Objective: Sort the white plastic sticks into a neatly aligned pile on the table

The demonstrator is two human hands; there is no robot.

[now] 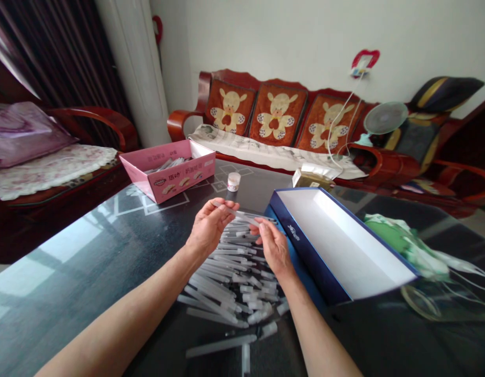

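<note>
Between my two hands is a slim translucent white plastic tube [244,214], held above the table. My left hand [211,225] pinches its left end between thumb and fingers. At the other end, the closed fingers of my right hand [273,245] grip the tube. Below them a pile of similar translucent tubes [211,296] lies spread on the dark table. Short whitish cap-like pieces [260,303] and some thin dark parts lie at the pile's right side. One tube [221,346] rests apart at the near edge of the pile. My hands and forearms hide part of the pile.
A pink carton [179,180] with whitish tubes in it stands at the back left. Behind my hands is a small white-lidded jar [233,181]. To the right lies a blue box [337,241] with a white inside, near a tissue box [311,178] and a green-and-white bag [403,243].
</note>
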